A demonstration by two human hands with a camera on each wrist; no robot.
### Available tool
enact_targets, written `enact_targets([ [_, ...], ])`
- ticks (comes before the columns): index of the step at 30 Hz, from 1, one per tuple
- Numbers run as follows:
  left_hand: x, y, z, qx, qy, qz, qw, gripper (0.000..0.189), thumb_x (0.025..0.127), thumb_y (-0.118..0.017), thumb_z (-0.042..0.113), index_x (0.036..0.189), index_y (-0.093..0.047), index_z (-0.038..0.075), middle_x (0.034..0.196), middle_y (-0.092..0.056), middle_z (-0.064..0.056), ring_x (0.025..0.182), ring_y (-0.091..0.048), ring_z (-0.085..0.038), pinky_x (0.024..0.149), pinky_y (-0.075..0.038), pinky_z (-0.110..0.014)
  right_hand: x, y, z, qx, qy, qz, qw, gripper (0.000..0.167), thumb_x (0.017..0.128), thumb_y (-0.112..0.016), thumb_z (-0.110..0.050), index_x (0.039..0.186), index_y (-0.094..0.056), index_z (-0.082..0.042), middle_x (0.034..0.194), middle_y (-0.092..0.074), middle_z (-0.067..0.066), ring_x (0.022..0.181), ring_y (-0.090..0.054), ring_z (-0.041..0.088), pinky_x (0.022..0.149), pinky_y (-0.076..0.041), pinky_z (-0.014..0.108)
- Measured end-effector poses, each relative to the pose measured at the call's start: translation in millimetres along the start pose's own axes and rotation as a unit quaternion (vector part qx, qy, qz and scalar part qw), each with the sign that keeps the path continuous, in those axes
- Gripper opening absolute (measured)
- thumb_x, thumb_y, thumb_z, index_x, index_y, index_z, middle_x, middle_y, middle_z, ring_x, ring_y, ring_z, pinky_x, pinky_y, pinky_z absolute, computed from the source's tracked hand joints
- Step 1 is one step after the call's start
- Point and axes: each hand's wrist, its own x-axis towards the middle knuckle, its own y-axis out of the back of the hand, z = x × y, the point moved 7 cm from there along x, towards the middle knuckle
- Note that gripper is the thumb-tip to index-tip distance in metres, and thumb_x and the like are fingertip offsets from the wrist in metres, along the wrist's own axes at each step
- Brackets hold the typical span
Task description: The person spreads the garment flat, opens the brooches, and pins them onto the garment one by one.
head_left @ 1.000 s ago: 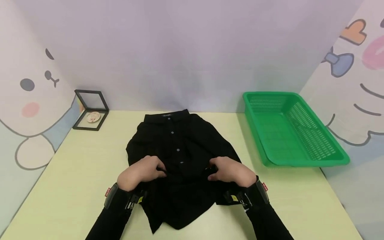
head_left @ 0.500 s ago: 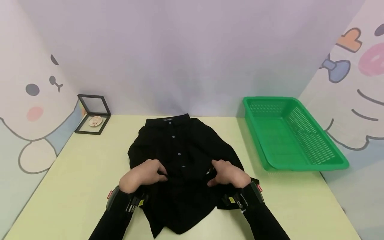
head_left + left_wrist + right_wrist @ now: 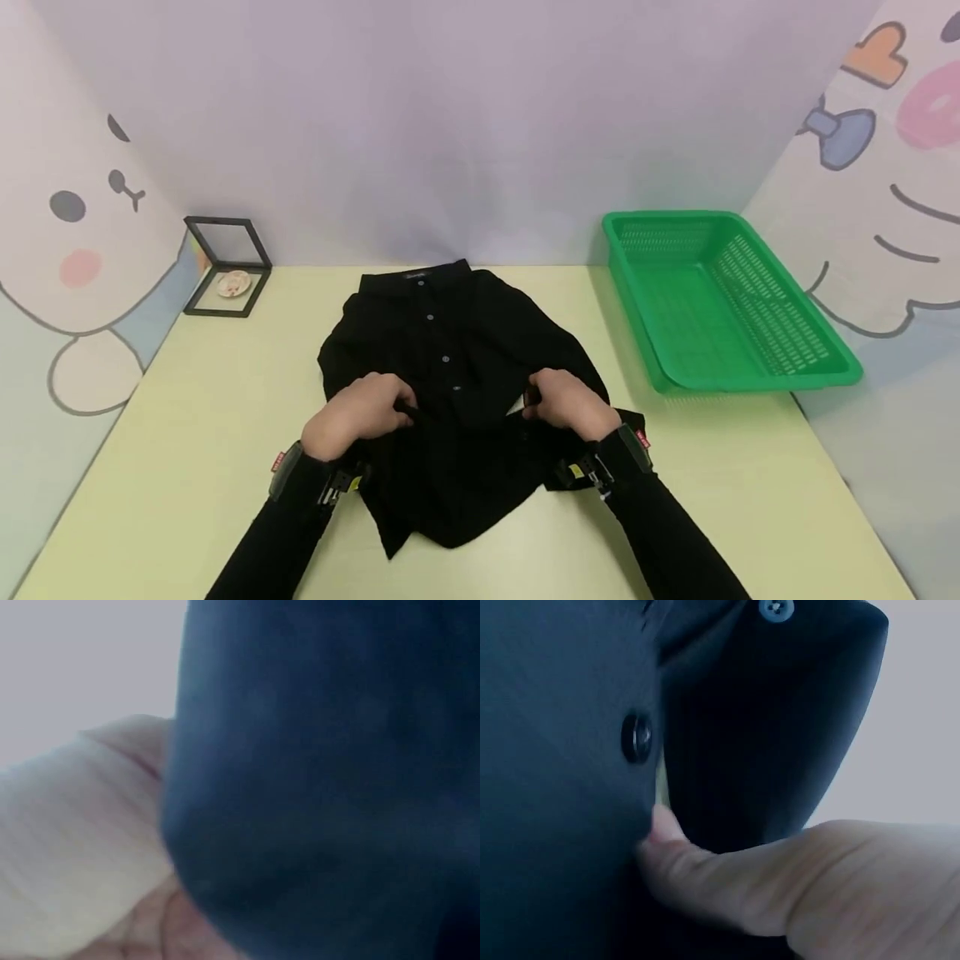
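A black button-up shirt [image 3: 420, 483] lies on the pale yellow table, its collar [image 3: 416, 277] toward the back wall and its row of buttons up. My left hand [image 3: 360, 415] pinches the cloth left of the buttons. In the left wrist view dark cloth hides most of the left hand [image 3: 82, 847]. To the right of the buttons, my right hand [image 3: 568, 403] pinches another part of the shirt. The right wrist view has the thumb [image 3: 697, 877] against the cloth, below a dark button [image 3: 637, 738]. The other fingers of that hand are hidden.
A green plastic basket [image 3: 652, 358] stands at the back right of the table [image 3: 187, 467]. At the back left is an open black frame [image 3: 197, 302] with a small round pale piece in it. Walls with cartoon prints rise at the back and sides.
The fingers of both hands have drawn together on the cloth. My right hand has shifted slightly left, and a light gap shows in the shirt beside it. The head view has tilted slightly.
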Motion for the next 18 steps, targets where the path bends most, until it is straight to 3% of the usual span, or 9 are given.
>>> enact_targets([
  [4, -13.4, 12.4, -9.7, 0.011, 0.004, 0.038, 0.9992, 0.008, 0.093, -0.075, 0.012, 0.097, -0.079, 0.018, 0.108, -0.074, -0.003, 0.079, -0.062, -0.015, 0.070, -0.052, -0.035, -9.6, 2, 6, -0.012, 0.011, -0.019, 0.9997, 0.019, 0.099, -0.066, -0.005, 0.083, -0.067, -0.015, 0.078, -0.059, 0.002, 0.067, -0.050, 0.018, 0.067, -0.039, 0.037],
  [7, -24.8, 22.6, -17.2, 0.016, -0.007, 0.074, 0.9971, 0.009, 0.093, -0.075, 0.009, 0.097, -0.079, 0.016, 0.108, -0.074, -0.004, 0.085, -0.065, -0.017, 0.073, -0.055, -0.038, -20.0, 2, 14, -0.018, 0.006, -0.026, 0.9995, 0.020, 0.097, -0.069, -0.007, 0.080, -0.066, -0.017, 0.074, -0.058, 0.001, 0.064, -0.049, 0.017, 0.065, -0.039, 0.035],
  [13, -42.2, 31.2, -18.2, 0.016, -0.028, 0.144, 0.9890, 0.016, 0.092, -0.077, 0.010, 0.108, -0.076, 0.009, 0.109, -0.071, -0.010, 0.100, -0.069, -0.029, 0.080, -0.058, -0.045, -41.6, 7, 15, -0.015, 0.034, 0.021, 0.9991, 0.012, 0.094, -0.073, -0.008, 0.087, -0.069, -0.016, 0.080, -0.060, -0.002, 0.070, -0.052, 0.015, 0.067, -0.044, 0.033],
  [16, -48.0, 24.5, -12.1, 0.001, -0.047, 0.151, 0.9873, 0.027, 0.091, -0.078, 0.011, 0.117, -0.072, 0.005, 0.113, -0.068, -0.013, 0.103, -0.068, -0.031, 0.083, -0.058, -0.047, -51.3, 5, 10, -0.009, 0.057, 0.059, 0.9966, 0.008, 0.093, -0.076, -0.011, 0.098, -0.071, -0.013, 0.090, -0.061, 0.001, 0.078, -0.052, 0.015, 0.073, -0.046, 0.035],
  [18, -50.6, 14.6, -8.2, -0.017, -0.060, 0.130, 0.9896, 0.038, 0.091, -0.080, 0.015, 0.124, -0.068, 0.002, 0.120, -0.067, -0.015, 0.109, -0.067, -0.034, 0.091, -0.057, -0.050, -55.6, 0, 7, 0.006, 0.059, 0.070, 0.9958, 0.017, 0.091, -0.079, -0.015, 0.106, -0.072, -0.012, 0.094, -0.059, 0.003, 0.082, -0.050, 0.017, 0.076, -0.045, 0.037],
])
